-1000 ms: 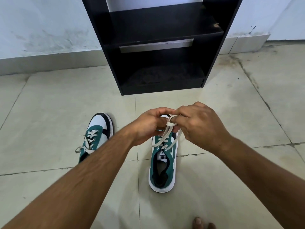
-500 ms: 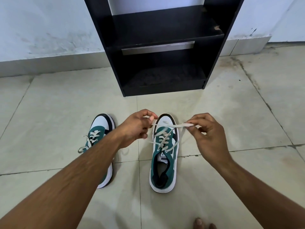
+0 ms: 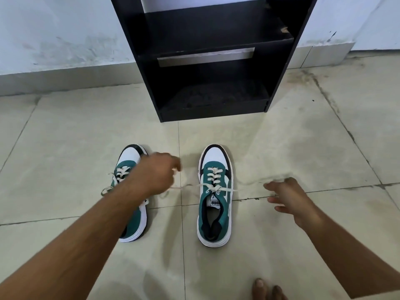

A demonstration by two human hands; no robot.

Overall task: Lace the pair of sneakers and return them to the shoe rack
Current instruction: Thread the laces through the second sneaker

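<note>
pale tiled floor (image 3: 281,144) (stained grout) meets a scuffed white wall (image 3: 54,35).

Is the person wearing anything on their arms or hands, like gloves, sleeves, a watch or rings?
Nothing shows. Both forearms are bare right to the picture's edge, so no sleeves are in view. The left hand and right hand have no gloves, and no watch, bracelet or rings can be seen on wrists or fingers.

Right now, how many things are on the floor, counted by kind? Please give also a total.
Green-and-white sneakers with white laces: 2 (left one, right one)
Black wooden shoe rack: 1
Total: 3
</note>
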